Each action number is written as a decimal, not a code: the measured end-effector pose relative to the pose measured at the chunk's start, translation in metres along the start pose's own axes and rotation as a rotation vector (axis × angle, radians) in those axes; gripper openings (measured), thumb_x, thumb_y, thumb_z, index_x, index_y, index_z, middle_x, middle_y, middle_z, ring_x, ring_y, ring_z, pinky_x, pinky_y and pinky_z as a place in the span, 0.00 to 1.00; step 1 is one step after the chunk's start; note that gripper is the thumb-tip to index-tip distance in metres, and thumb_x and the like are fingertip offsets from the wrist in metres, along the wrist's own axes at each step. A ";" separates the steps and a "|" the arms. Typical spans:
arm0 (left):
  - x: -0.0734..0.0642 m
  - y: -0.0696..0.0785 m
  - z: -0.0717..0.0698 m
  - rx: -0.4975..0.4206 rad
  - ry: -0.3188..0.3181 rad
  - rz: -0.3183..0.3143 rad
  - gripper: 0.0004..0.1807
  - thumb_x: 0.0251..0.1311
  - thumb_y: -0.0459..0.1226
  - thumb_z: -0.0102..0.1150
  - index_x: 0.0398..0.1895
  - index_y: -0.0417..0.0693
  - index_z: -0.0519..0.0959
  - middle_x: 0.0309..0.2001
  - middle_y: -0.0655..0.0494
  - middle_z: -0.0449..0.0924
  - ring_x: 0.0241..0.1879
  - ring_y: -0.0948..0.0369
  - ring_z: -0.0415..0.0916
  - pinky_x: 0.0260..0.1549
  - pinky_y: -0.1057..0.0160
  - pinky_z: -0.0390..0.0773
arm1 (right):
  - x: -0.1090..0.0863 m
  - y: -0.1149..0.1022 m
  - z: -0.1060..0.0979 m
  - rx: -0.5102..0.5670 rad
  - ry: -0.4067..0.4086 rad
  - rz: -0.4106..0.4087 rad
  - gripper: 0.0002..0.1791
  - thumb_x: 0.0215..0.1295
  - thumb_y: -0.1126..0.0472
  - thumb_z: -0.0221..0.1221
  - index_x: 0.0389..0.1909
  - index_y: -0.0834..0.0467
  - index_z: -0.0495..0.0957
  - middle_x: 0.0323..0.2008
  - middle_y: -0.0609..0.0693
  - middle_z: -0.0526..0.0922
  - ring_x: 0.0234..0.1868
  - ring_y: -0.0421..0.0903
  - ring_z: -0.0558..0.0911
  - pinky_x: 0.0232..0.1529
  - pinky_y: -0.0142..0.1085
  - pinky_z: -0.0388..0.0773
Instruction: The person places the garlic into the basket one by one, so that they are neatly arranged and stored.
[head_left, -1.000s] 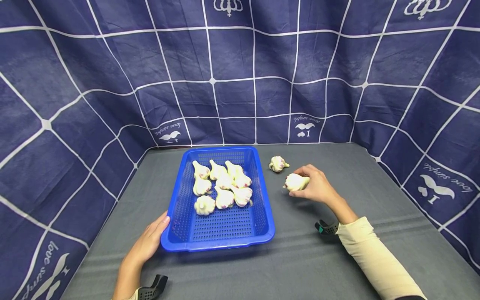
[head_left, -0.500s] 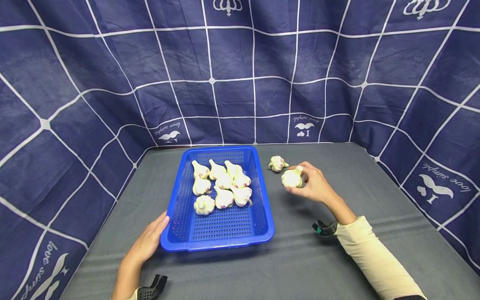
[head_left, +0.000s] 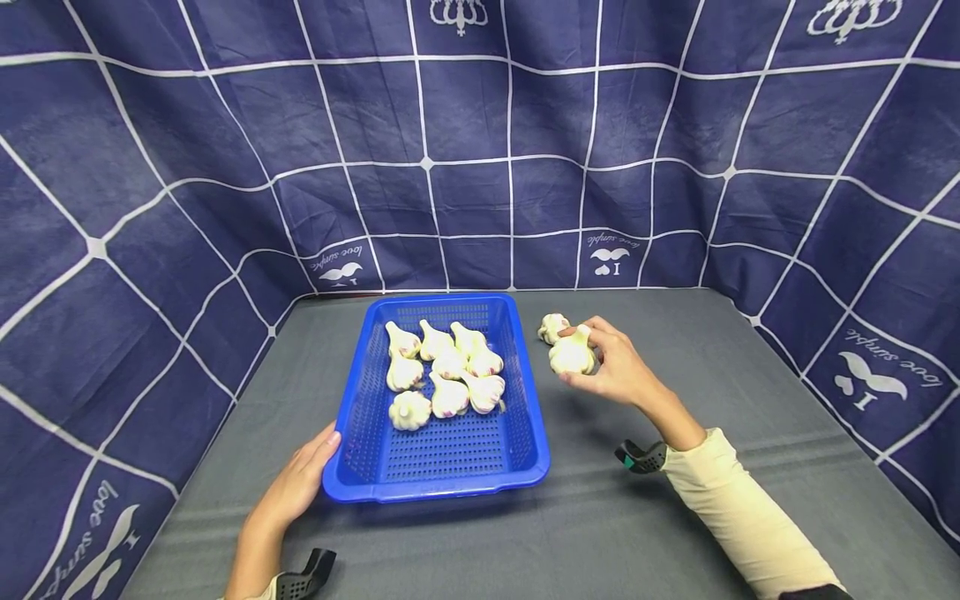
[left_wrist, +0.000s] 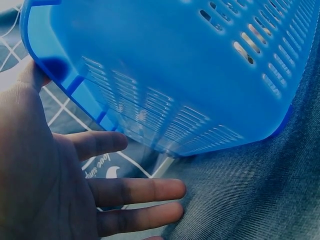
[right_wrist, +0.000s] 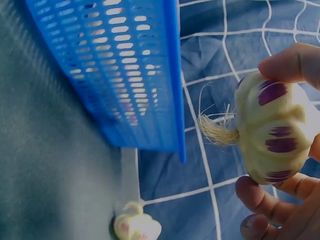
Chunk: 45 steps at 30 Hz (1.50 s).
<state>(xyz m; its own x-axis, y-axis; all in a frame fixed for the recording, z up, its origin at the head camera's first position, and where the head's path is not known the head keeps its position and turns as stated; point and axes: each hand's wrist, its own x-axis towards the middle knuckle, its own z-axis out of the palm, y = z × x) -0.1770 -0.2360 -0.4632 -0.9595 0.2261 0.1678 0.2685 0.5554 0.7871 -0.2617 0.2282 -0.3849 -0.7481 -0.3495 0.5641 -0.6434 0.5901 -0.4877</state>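
My right hand pinches a garlic bulb between thumb and fingers, above the grey cloth and right of the blue basket. Purple streaks and a tuft of dry roots show on this garlic bulb in the right wrist view. Partly covered by the fingers in the head view, another garlic bulb lies on the cloth just behind. Several garlic bulbs rest inside the basket, mostly towards its back. At the basket's left side, my left hand touches the rim with its thumb, its other fingers stretched straight below.
A grey cloth covers the table. Behind it and on both sides hangs a dark blue curtain with white grid lines. The front part of the basket floor shows bare perforated plastic.
The garlic bulb in my right hand has turned so its stem points up, and has moved left towards the basket. My left hand and the basket stay where they were.
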 end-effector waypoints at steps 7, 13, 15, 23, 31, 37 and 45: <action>0.001 0.000 0.000 -0.007 -0.012 -0.014 0.29 0.78 0.42 0.33 0.72 0.29 0.59 0.70 0.34 0.62 0.69 0.39 0.59 0.63 0.70 0.57 | 0.010 -0.016 0.004 0.043 -0.003 -0.062 0.28 0.42 0.58 0.73 0.48 0.59 0.82 0.39 0.49 0.78 0.32 0.42 0.72 0.24 0.32 0.70; 0.001 -0.001 0.000 -0.005 -0.006 -0.017 0.29 0.78 0.42 0.33 0.72 0.28 0.60 0.70 0.34 0.62 0.69 0.39 0.58 0.62 0.73 0.55 | 0.021 -0.031 0.009 0.048 -0.029 -0.114 0.28 0.45 0.54 0.73 0.49 0.58 0.81 0.40 0.47 0.77 0.31 0.41 0.71 0.22 0.32 0.69; 0.001 -0.001 0.000 -0.008 -0.006 -0.017 0.29 0.78 0.42 0.33 0.72 0.29 0.59 0.70 0.34 0.62 0.69 0.40 0.58 0.61 0.75 0.55 | 0.025 -0.036 0.010 0.052 -0.042 -0.126 0.27 0.46 0.53 0.73 0.49 0.57 0.82 0.39 0.45 0.77 0.30 0.40 0.70 0.22 0.31 0.69; -0.001 -0.003 0.001 -0.013 0.006 0.002 0.29 0.78 0.43 0.33 0.71 0.29 0.60 0.68 0.33 0.64 0.68 0.38 0.59 0.58 0.81 0.52 | 0.039 -0.058 0.017 0.029 -0.114 -0.188 0.19 0.48 0.49 0.71 0.32 0.53 0.73 0.37 0.45 0.75 0.28 0.40 0.70 0.24 0.32 0.68; -0.001 -0.004 0.001 -0.007 0.007 -0.007 0.31 0.79 0.46 0.32 0.71 0.28 0.60 0.68 0.33 0.64 0.68 0.37 0.59 0.58 0.81 0.52 | 0.049 -0.075 0.029 0.064 -0.267 -0.234 0.20 0.50 0.51 0.71 0.31 0.55 0.70 0.35 0.45 0.71 0.28 0.39 0.72 0.26 0.32 0.74; -0.001 -0.003 0.000 -0.008 0.008 -0.006 0.31 0.79 0.45 0.32 0.71 0.28 0.60 0.69 0.33 0.63 0.68 0.38 0.58 0.55 0.84 0.49 | 0.057 -0.090 0.041 0.124 -0.418 -0.257 0.20 0.50 0.52 0.73 0.31 0.54 0.71 0.39 0.46 0.72 0.39 0.40 0.74 0.36 0.29 0.80; -0.001 -0.003 0.000 -0.006 0.001 -0.011 0.31 0.79 0.45 0.32 0.72 0.31 0.60 0.69 0.34 0.63 0.69 0.39 0.59 0.58 0.80 0.52 | 0.066 -0.105 0.062 0.116 -0.509 -0.307 0.20 0.49 0.50 0.73 0.27 0.52 0.69 0.34 0.44 0.72 0.37 0.38 0.73 0.37 0.31 0.79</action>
<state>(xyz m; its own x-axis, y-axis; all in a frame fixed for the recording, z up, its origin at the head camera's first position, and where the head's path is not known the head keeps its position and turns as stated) -0.1769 -0.2378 -0.4657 -0.9626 0.2193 0.1592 0.2571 0.5529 0.7926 -0.2541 0.0980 -0.3379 -0.4908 -0.8123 0.3152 -0.8344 0.3340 -0.4384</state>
